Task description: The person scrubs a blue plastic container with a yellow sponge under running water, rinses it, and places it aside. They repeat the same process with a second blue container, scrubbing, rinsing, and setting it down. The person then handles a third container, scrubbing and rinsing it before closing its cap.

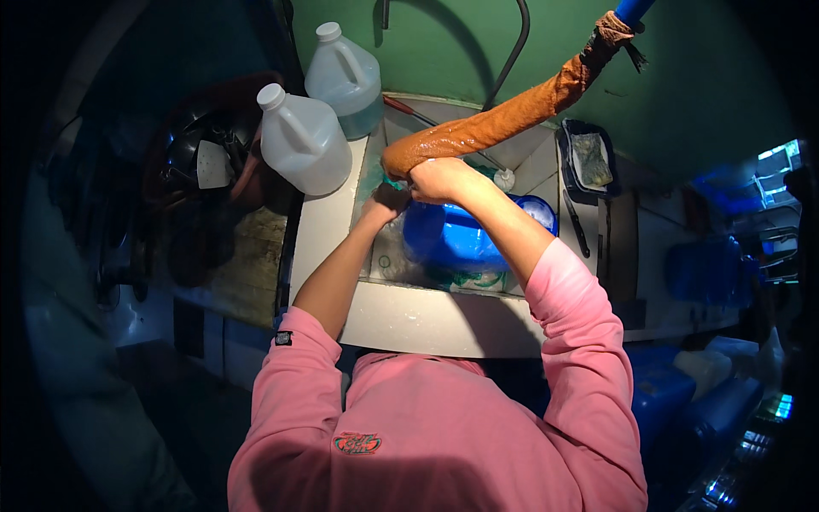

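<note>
In the tiled sink, my left hand (388, 202) is bent with its fingers mostly hidden, beside a small scrap of green material (394, 183). My right hand (439, 181) is curled closed just below the wet end of an orange cloth-wrapped pipe (495, 118), which slants down from the upper right. What its fingers hold is hidden under the pipe end. A shiny blue plastic container (456, 230) lies beneath my right forearm. At its right sits a round blue tub (537, 212) with whitish contents. Green net-like material (473, 280) shows at the sink's near side.
Two translucent jugs (305, 141) stand on the left ledge. A reddish basin (252, 175) with dark cookware is farther left. On the right ledge lie a black-handled knife (577, 226) and a dark tray (589, 158) with a sponge. A red-handled tool (401, 106) leans behind.
</note>
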Available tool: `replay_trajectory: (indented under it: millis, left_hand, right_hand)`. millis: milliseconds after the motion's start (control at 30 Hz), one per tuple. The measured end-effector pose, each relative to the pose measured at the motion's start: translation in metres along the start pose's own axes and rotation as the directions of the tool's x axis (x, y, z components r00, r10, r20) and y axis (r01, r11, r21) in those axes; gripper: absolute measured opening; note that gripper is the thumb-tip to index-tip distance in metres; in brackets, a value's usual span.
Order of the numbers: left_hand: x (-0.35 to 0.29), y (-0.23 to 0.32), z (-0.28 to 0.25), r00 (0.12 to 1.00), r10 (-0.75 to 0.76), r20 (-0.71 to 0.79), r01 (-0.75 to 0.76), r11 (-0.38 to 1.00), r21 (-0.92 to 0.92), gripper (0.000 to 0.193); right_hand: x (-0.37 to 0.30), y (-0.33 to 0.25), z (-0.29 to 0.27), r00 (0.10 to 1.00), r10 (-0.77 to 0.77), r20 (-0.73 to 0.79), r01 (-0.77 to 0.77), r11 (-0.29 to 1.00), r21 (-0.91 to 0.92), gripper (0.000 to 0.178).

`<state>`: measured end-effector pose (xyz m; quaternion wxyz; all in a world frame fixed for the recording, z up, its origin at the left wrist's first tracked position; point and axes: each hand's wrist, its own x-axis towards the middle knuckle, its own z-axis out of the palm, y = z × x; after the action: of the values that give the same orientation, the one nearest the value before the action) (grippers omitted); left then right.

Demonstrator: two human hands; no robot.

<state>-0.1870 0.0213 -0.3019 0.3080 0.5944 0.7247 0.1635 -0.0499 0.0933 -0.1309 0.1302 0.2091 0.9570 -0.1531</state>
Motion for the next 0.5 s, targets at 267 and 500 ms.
replay_trajectory:
  millis: [267, 500]
  left_hand:
    - [-0.028, -0.03, 0.029, 0.956, -0.129, 0.265, 0.289, 0.224, -0.931, 0.027]
    - [-0.032, -0.006, 0.03, 0.999, -0.03, 0.012, 0.027, 0.575, -0.818, 0.031]
  right_hand:
    - [0.007, -0.004, 0.013, 0.98, 0.013, -0.199, 0.01, 0.993, 0.114, 0.028]
    - [-0.013, 0.027, 0.086, 0.891, 0.214, -0.4, -0.1, 0.953, 0.286, 0.033]
